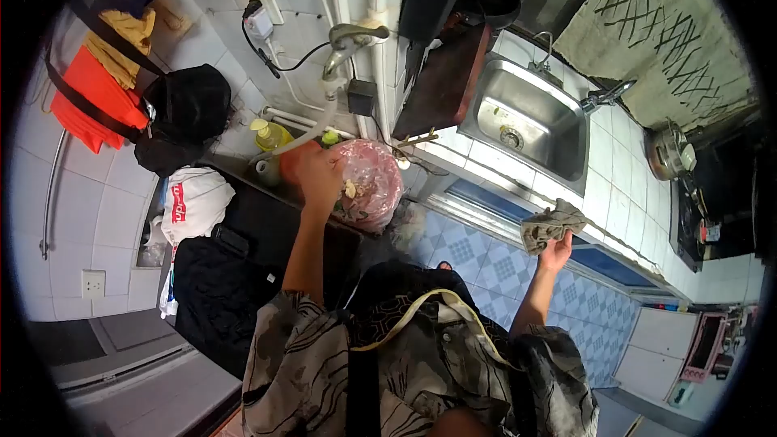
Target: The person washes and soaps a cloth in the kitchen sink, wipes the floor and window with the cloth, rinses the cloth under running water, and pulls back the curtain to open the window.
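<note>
Grips cloth (pixel 553 226) w/ R hand (pixel 556 252) @4 o'clk | has L hand (pixel 319 170) @10 by pink bag (pixel 380 180), can't tell grip | hemmed by yel. btl (pixel 273 137) @10, hose (pixel 328 116) @11

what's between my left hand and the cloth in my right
In the head view, from your left hand: the pink bag, something crumpled and translucent, then patterned blue floor alongside the cabinets, up to the cloth in your right hand.

Moderate indoor light brightens the glossy white-tiled counter (pixel 603 166) and leaves highlights in the rectangular stainless-steel sink (pixel 526 113), while the crumpled black fabric (pixel 214 287) loses detail in shadow. Fisheye distortion curves straight lines towards the blackened corners.
</note>
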Motion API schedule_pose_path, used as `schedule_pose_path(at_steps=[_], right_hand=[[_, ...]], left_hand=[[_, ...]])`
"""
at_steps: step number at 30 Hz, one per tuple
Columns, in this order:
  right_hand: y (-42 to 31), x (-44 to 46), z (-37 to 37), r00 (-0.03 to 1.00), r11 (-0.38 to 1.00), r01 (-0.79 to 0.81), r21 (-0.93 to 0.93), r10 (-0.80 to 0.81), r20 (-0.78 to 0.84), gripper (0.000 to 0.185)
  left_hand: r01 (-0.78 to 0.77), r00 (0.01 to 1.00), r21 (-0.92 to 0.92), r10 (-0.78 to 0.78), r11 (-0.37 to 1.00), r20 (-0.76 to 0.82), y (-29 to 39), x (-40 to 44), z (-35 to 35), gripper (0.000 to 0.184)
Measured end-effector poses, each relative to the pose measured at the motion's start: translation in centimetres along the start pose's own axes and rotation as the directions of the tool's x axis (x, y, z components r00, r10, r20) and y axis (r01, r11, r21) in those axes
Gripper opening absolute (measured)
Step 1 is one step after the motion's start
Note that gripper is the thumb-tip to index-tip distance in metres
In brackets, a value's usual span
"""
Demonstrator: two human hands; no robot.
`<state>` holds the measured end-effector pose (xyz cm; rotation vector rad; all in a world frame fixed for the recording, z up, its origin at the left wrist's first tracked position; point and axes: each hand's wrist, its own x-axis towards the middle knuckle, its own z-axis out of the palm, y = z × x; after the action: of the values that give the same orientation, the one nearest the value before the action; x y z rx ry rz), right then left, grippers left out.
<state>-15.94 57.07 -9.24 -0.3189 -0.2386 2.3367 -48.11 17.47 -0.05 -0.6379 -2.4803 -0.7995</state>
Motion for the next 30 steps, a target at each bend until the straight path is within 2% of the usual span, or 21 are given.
schedule_pose_path(at_steps=[1,2,3,5,6,8,10,12,13,14,15,17,19,20,21,24,26,27,29,30], right_hand=[[0.3,-0.4,0.3,1.0,1.0,0.003,-0.007,-0.003,0.002,0.04],[0.7,-0.6,0.6,1.0,1.0,0.0,-0.01,0.0,0.017,0.04],[1.2,-0.8,0.9,0.999,1.0,-0.004,-0.011,0.004,0.033,0.04],[2.1,-1.1,2.3,0.998,0.999,-0.014,-0.041,0.016,0.056,0.04],[2.2,-1.1,2.5,1.0,0.999,0.012,-0.035,-0.012,0.002,0.04],[2.3,-0.9,2.7,0.998,0.999,0.04,-0.034,-0.042,-0.052,0.041],[2.6,-0.7,2.4,0.99,0.997,-0.05,0.053,0.043,0.133,0.041],[2.9,-0.7,2.1,0.984,0.997,-0.055,0.049,0.046,0.17,0.042],[3.3,-0.8,2.8,0.976,0.997,-0.064,0.044,0.054,0.211,0.042],[3.8,-1.0,3.4,0.999,0.999,0.012,-0.035,-0.01,0.048,0.042],[3.6,-0.6,2.7,1.0,0.999,-0.002,-0.039,0.002,-0.005,0.043],[4.5,-0.8,3.4,1.0,0.996,0.023,-0.085,-0.022,0.006,0.046],[5.2,-0.8,4.1,1.0,0.995,0.015,-0.094,-0.013,0.026,0.048],[5.6,-0.6,4.2,0.999,0.997,0.004,-0.071,0.0,0.048,0.048],[5.9,-0.4,4.1,0.997,0.999,-0.009,-0.047,0.012,0.071,0.048],[7.3,-0.8,6.1,0.993,0.999,-0.046,0.01,0.045,0.114,0.048],[8.1,-1.0,7.0,0.99,0.992,-0.088,0.089,0.077,0.122,0.048],[8.4,-1.1,7.2,0.982,0.99,-0.101,0.101,0.082,0.171,0.047],[8.6,-1.2,7.7,0.976,0.979,-0.138,0.149,0.109,0.188,0.046],[8.7,-1.2,7.6,0.976,0.979,-0.135,0.151,0.105,0.188,0.046]], left_hand=[[0.134,0.973,-0.079,-0.116,0.988,0.202,-1.2,-0.4,1.4,0.011],[0.276,0.893,-0.128,-0.205,0.953,0.401,-2.6,-1.1,2.8,0.012],[0.278,0.894,-0.132,-0.206,0.952,0.397,-4.3,-2.1,4.7,0.012],[0.047,0.899,-0.004,-0.041,0.999,0.436,-7.4,-3.8,8.3,0.013],[0.051,0.9,-0.007,-0.043,0.999,0.434,-7.7,-3.9,8.8,0.013],[0.212,0.721,-0.013,-0.147,0.977,0.677,-8.0,-4.0,9.9,0.014],[0.238,0.696,0.004,-0.173,0.971,0.697,-8.3,-4.2,10.0,0.014],[0.257,0.667,0.019,-0.192,0.966,0.72,-8.5,-4.3,10.5,0.015],[0.234,0.692,0.013,-0.176,0.972,0.7,-8.7,-4.3,10.8,0.018],[0.211,0.715,0.007,-0.159,0.978,0.681,-8.9,-4.4,11.1,0.021],[0.206,0.71,-0.003,-0.148,0.979,0.688,-8.4,-4.3,10.7,0.021],[0.094,0.688,0.204,-0.212,0.974,0.694,-6.7,-3.7,9.5,0.022],[0.04,0.621,0.15,-0.142,0.988,0.771,-7.7,-4.2,10.1,0.021],[0.025,0.693,0.118,-0.102,0.993,0.714,-8.4,-4.8,11.2,0.019],[-0.005,0.71,0.081,-0.054,0.997,0.702,-8.1,-4.5,10.8,0.017],[0.024,0.728,0.08,-0.072,0.997,0.682,-9.4,-5.1,12.5,0.018],[0.108,0.718,0.003,-0.081,0.994,0.691,-8.9,-5.0,11.8,0.033],[0.099,0.715,-0.005,-0.068,0.995,0.695,-8.3,-4.6,11.6,0.033],[0.216,0.535,0.057,-0.167,0.975,0.828,-7.1,-3.7,10.4,0.038],[0.196,0.538,0.124,-0.212,0.973,0.816,-6.2,-3.5,9.9,0.039]])
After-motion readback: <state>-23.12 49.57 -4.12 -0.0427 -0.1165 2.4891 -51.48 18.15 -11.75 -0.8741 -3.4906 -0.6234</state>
